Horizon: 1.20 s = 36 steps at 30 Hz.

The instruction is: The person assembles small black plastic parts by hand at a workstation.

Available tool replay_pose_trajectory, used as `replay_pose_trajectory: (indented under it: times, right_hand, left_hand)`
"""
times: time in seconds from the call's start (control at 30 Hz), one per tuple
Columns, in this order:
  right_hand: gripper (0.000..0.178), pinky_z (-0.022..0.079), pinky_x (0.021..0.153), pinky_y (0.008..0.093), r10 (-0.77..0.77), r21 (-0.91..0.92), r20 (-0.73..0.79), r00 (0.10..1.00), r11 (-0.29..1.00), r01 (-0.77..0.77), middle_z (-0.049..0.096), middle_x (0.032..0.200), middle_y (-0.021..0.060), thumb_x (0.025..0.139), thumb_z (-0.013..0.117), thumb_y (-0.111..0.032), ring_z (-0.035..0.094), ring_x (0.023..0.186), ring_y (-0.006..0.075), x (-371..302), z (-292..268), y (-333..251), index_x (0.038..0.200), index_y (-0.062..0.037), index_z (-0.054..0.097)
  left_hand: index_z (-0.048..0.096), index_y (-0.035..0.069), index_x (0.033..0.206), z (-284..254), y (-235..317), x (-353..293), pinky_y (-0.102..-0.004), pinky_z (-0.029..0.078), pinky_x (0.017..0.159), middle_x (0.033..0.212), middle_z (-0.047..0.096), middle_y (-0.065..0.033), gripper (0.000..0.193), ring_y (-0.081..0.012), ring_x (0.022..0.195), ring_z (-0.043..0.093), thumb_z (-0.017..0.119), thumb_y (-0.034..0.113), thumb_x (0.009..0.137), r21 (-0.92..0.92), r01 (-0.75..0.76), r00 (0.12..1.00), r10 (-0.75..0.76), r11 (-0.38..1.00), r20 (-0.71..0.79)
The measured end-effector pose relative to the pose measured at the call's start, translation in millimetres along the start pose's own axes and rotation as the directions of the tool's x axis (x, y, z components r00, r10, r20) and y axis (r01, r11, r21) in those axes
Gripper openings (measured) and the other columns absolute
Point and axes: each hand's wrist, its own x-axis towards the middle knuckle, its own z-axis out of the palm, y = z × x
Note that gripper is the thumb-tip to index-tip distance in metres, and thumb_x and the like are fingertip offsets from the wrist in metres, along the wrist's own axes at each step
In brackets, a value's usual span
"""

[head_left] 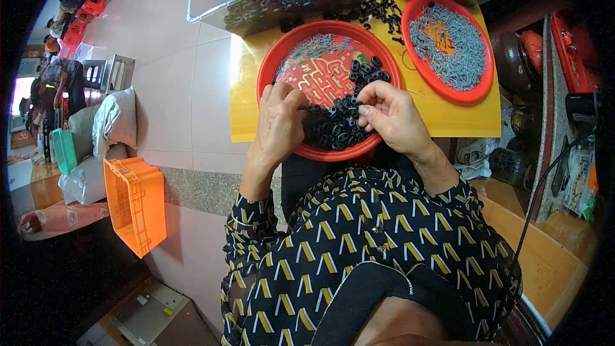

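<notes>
A round red tray (339,154) with a printed pattern sits in front of me. Small black oval plastic parts (341,129) are heaped along its near and right side, and a few grey screws (315,45) lie at its far side. My left hand (279,117) is over the tray's left edge, fingers curled together and their tips mostly hidden. At the heap, my right hand (396,120) pinches with thumb and index finger, a small black plastic part seemingly between the tips.
A second red tray (466,96), full of grey screws, is at the right on a yellow surface (245,93). Clear bins (282,1) of black parts stand beyond, with loose black pieces (383,9) between. An orange crate (138,205) is on the floor at left; people are farther off.
</notes>
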Motion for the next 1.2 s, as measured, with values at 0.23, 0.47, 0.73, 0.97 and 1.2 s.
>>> replay_pose_trajectory:
  times: [0.23,0.47,0.73,0.97,1.2]
  right_hand:
    - [0.011,0.045,0.058,0.0193,-0.048,0.247,0.136,0.990,0.969,0.013,0.052,0.076,0.0018,0.079,0.053,-0.003,0.054,0.067,0.0085,2.6,6.7,0.3,0.089,-0.0006,0.049]
    - [0.011,0.045,0.057,0.0197,-0.060,0.380,0.105,0.993,0.925,0.016,0.052,0.076,0.0030,0.081,0.052,-0.005,0.054,0.066,0.0089,1.1,16.0,0.2,0.091,-0.0008,0.049]
    - [0.009,0.044,0.053,0.0182,-0.020,0.440,0.113,0.993,0.898,-0.032,0.052,0.071,0.0028,0.080,0.051,-0.004,0.053,0.061,0.0073,-2.7,13.8,-6.3,0.088,-0.0003,0.049]
    - [0.007,0.043,0.049,0.0168,-0.004,0.179,0.044,0.999,0.984,-0.004,0.052,0.068,0.0013,0.079,0.053,-0.004,0.052,0.056,0.0055,-8.8,18.6,-14.8,0.084,-0.0008,0.050]
    - [0.009,0.042,0.047,0.0189,-0.010,0.178,0.022,1.000,0.984,0.006,0.052,0.067,0.0011,0.077,0.054,-0.002,0.051,0.056,0.0056,-9.6,19.3,-16.4,0.084,0.0009,0.049]
  left_hand:
    - [0.055,-0.001,0.087,5.4,20.7,-10.6,-0.0229,0.043,0.062,0.078,0.054,-0.0042,0.017,-0.0127,0.073,0.054,0.058,-0.006,0.071,-0.781,0.222,0.950,-0.311,0.584,0.038]
    - [0.054,-0.002,0.100,16.9,35.5,-17.5,-0.0185,0.044,0.060,0.080,0.059,-0.0040,0.024,-0.0076,0.070,0.054,0.054,-0.004,0.077,-0.959,0.270,0.908,-0.355,0.090,0.223]
    - [0.052,-0.002,0.103,22.8,39.1,-20.2,-0.0193,0.043,0.056,0.078,0.059,-0.0057,0.026,-0.0093,0.065,0.054,0.055,-0.001,0.077,-0.967,0.255,0.920,-0.303,-0.019,0.249]
    - [0.053,-0.001,0.102,27.1,36.8,-20.0,-0.0214,0.043,0.055,0.072,0.057,-0.0049,0.028,-0.0118,0.062,0.054,0.061,0.004,0.075,-0.952,0.141,0.940,-0.266,-0.272,0.215]
    - [0.053,-0.001,0.101,26.5,38.3,-20.5,-0.0210,0.044,0.056,0.075,0.058,-0.0057,0.029,-0.0118,0.065,0.055,0.062,0.005,0.074,-0.965,0.134,0.943,-0.271,-0.226,0.195]
